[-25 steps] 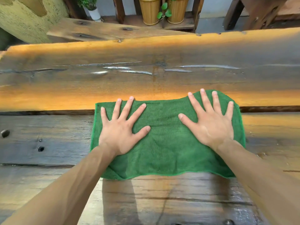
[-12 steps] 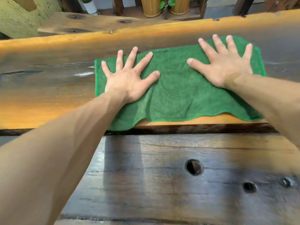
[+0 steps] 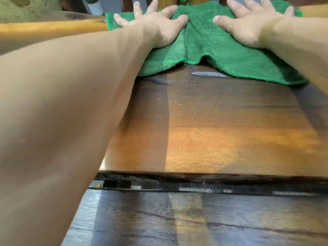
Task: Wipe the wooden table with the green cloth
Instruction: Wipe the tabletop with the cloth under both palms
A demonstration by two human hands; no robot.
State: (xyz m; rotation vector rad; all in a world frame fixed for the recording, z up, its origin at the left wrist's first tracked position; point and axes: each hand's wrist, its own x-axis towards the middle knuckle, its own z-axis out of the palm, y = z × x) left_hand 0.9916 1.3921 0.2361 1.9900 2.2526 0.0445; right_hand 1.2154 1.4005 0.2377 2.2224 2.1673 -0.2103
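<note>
The green cloth (image 3: 211,48) lies at the far edge of the wooden table (image 3: 221,139), bunched into a fold between my hands. My left hand (image 3: 156,23) presses flat on its left part with fingers spread. My right hand (image 3: 252,22) presses flat on its right part, fingers straight and reaching to the top of the frame. Both arms are stretched far forward; my left forearm fills the left of the view.
A dark gap (image 3: 195,183) runs across between the far plank and the near dark plank (image 3: 195,219). A wet streak (image 3: 205,73) shines just below the cloth. A white plant pot (image 3: 95,7) stands beyond the table's far edge.
Both hands have pushed the cloth away from me, from the near plank across the gap to the far edge. The cloth has bunched in the middle as my hands came closer together.
</note>
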